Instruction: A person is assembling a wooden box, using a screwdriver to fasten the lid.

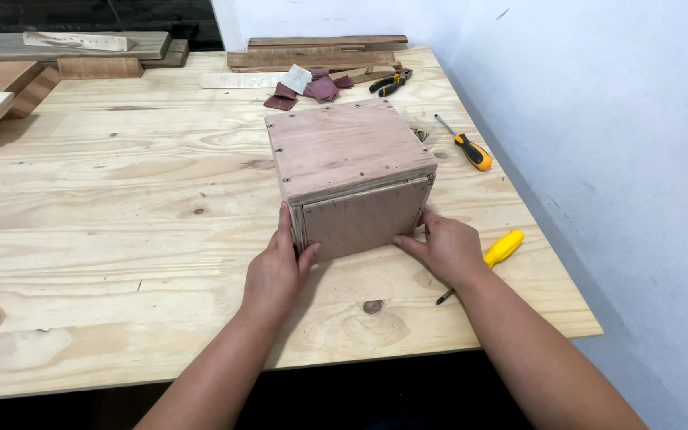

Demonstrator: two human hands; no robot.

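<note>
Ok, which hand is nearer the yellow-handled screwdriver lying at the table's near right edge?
Right. The right hand rests at the wooden box's lower right corner, partly over the yellow-handled screwdriver. The left hand is at the box's lower left corner, farther away.

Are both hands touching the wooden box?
Touching. The head view shows the left hand pressed on the wooden box at its near left corner, and the right hand against its lower right edge.

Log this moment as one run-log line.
left hand: on wooden box near-left corner | right hand: on box near-right corner | box: on plywood table | yellow screwdriver: beside right hand
</note>
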